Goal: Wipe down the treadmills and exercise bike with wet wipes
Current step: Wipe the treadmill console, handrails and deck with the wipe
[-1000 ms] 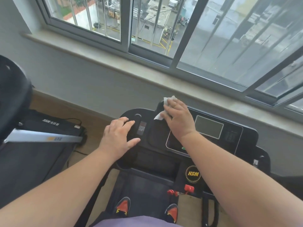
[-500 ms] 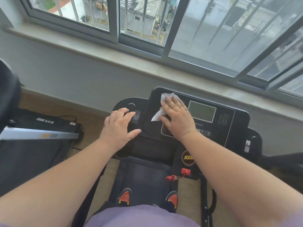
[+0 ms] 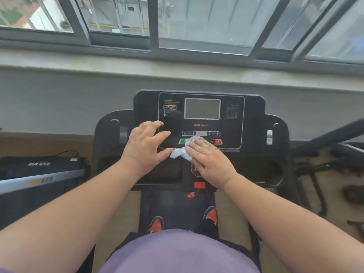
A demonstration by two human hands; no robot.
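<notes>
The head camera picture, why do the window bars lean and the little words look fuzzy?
In the head view the wide lens bends things near the edges, so the window frame fans outward. The small print on the treadmill console is soft and unreadable. The right hand pressing the wet wipe looks slightly smeared. Daylight is even, with no hard shadows.

Crumpled white wet wipe [image 3: 183, 150] on black treadmill console [image 3: 252, 123], lower edge

Wet wipe [image 3: 182, 152] now lower, by console buttons [image 3: 201, 141]
</notes>
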